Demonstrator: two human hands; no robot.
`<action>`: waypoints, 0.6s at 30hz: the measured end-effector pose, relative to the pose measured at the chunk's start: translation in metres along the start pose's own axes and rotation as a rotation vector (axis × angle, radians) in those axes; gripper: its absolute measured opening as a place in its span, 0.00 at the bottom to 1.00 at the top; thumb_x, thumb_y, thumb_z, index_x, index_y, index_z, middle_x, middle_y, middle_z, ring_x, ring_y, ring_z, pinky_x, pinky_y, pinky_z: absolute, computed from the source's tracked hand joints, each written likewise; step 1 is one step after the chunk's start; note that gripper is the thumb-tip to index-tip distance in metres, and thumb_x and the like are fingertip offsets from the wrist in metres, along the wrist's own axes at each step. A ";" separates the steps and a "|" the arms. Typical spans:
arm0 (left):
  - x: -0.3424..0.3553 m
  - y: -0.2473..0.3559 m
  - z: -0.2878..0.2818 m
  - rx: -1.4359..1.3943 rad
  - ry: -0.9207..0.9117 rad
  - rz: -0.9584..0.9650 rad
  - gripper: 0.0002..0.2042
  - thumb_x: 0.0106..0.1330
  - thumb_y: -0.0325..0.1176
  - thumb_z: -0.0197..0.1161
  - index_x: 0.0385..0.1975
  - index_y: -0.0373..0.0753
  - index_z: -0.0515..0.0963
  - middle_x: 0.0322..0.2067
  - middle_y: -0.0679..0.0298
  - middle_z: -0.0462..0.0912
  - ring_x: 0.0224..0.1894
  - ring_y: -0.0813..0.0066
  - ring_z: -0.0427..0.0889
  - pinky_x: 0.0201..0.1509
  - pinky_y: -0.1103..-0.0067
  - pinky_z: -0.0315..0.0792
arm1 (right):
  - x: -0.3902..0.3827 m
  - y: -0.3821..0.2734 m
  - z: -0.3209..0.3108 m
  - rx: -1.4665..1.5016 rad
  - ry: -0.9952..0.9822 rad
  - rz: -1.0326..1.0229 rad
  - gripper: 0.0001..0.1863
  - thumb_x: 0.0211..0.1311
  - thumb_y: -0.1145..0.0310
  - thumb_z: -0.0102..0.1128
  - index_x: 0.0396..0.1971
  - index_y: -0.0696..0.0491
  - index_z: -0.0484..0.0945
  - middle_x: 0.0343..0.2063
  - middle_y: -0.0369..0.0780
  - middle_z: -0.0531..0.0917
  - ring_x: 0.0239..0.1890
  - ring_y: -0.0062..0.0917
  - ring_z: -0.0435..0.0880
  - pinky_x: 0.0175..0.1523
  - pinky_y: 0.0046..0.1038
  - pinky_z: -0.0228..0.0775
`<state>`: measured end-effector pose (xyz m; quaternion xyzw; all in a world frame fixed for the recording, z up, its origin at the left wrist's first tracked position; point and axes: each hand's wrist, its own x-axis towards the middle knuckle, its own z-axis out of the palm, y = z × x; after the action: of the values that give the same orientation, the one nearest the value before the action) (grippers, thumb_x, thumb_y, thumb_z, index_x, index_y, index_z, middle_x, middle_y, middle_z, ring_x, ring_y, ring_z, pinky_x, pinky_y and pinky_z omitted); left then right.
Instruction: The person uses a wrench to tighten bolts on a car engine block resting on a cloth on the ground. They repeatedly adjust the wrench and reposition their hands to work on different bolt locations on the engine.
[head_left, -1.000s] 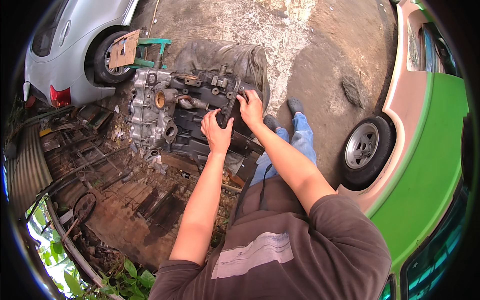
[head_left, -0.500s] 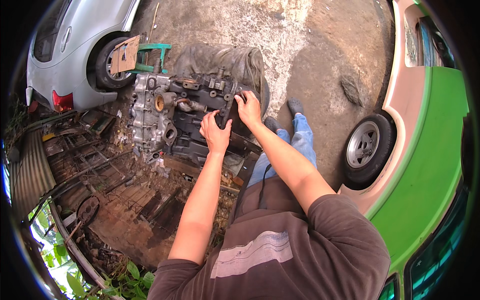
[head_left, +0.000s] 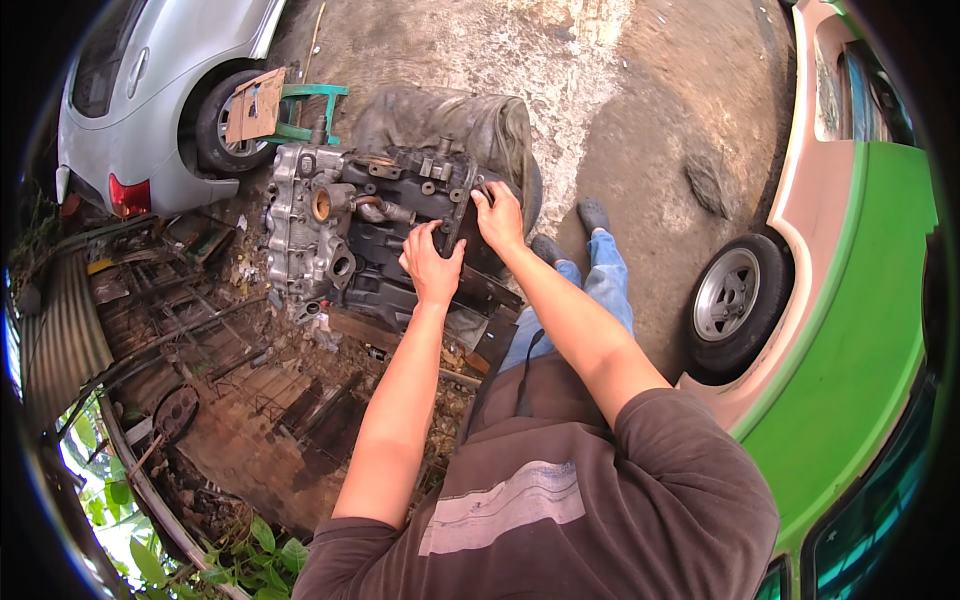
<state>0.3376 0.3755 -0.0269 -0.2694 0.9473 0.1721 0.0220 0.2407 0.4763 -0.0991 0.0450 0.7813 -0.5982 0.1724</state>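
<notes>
A greasy car engine (head_left: 385, 235) lies in front of me, with a silvery metal casing (head_left: 295, 235) on its left end and a blackened block on the right. Along its right end runs a dark, thin-edged plate (head_left: 461, 205). My left hand (head_left: 432, 266) grips the near part of that plate, with curled fingers over its left side and the thumb on its right. Farther along, my right hand (head_left: 500, 217) closes on the plate's far part with thumb and fingers. My palms hide some of the edge.
Behind the engine sits a dark covered bulky object (head_left: 450, 115). A green plastic stool (head_left: 318, 108) with cardboard (head_left: 255, 105) stands near a silver car (head_left: 165, 110). Rusty scrap (head_left: 250, 430) lies at left. A green and pink vehicle (head_left: 850, 300) stands at right.
My hands keep their places on the plate, with no clear shift of the fingers. The view has moved very slightly.
</notes>
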 end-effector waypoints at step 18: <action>0.020 0.014 -0.001 -0.474 0.001 -0.051 0.24 0.69 0.29 0.67 0.65 0.35 0.74 0.60 0.52 0.76 0.55 0.58 0.82 0.61 0.68 0.76 | -0.010 -0.019 -0.021 -0.048 -0.074 -0.198 0.17 0.65 0.75 0.58 0.52 0.61 0.82 0.45 0.51 0.81 0.49 0.48 0.83 0.56 0.42 0.75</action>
<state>0.3129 0.3763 -0.0237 -0.2910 0.8733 0.3889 -0.0379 0.2399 0.4924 -0.0741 -0.0583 0.7891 -0.5947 0.1422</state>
